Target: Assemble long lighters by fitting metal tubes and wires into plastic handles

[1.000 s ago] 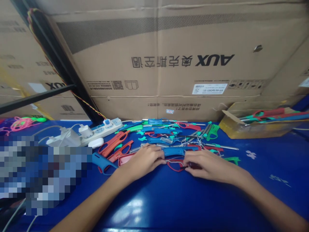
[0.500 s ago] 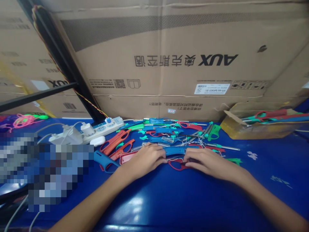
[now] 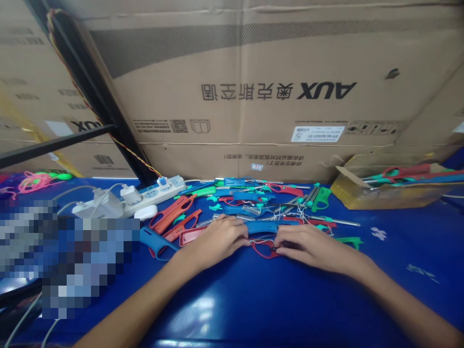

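Both my hands rest on a blue table [image 3: 253,295] at the near edge of a pile of plastic handle parts. My left hand [image 3: 217,240] lies knuckles up with fingers curled, its fingertips pinching one end of a red handle piece [image 3: 264,248]. My right hand [image 3: 308,244] pinches the other end of that red piece. A blue handle piece [image 3: 266,226] lies just behind the fingers. Thin white thread runs between the parts.
Red, blue and green handle parts [image 3: 181,215] and metal rods are strewn behind the hands. A white power strip [image 3: 152,193] with chargers sits at left. A shallow cardboard tray [image 3: 384,191] holds more parts at right. Large cardboard boxes [image 3: 253,92] wall the back.
The hands have barely shifted; both stay on the red piece. The view has moved slightly.
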Demonstrator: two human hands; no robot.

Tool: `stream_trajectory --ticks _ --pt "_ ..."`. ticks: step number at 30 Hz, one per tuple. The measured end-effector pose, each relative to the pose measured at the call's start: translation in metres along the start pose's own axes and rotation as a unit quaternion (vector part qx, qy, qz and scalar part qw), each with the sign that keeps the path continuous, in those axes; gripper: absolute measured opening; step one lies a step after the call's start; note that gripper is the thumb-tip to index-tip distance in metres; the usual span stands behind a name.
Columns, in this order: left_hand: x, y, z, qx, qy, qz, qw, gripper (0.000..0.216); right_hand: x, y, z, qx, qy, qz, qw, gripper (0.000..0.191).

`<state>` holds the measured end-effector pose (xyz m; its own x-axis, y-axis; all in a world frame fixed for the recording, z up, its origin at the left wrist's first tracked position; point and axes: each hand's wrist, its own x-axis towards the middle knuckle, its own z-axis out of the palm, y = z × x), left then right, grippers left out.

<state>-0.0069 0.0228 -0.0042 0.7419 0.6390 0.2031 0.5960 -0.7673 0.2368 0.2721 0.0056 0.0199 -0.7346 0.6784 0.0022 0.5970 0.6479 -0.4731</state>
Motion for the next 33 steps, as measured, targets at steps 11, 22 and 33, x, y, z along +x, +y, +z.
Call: stream_trajectory --ticks 11,22,33 --pt "0.0 -0.001 -0.001 -0.01 -0.005 0.0 1.0 0.017 0.001 -0.001 0.0 -0.001 0.014 -0.009 1.0 0.02" --pt "0.0 -0.002 -0.001 -0.013 -0.009 -0.002 1.0 0.018 0.002 0.004 0.0 0.034 -0.006 0.012 0.999 0.024" --pt "0.0 -0.002 0.0 -0.014 0.0 0.007 1.0 0.019 0.001 0.01 -0.004 0.094 -0.02 0.024 0.995 0.033"
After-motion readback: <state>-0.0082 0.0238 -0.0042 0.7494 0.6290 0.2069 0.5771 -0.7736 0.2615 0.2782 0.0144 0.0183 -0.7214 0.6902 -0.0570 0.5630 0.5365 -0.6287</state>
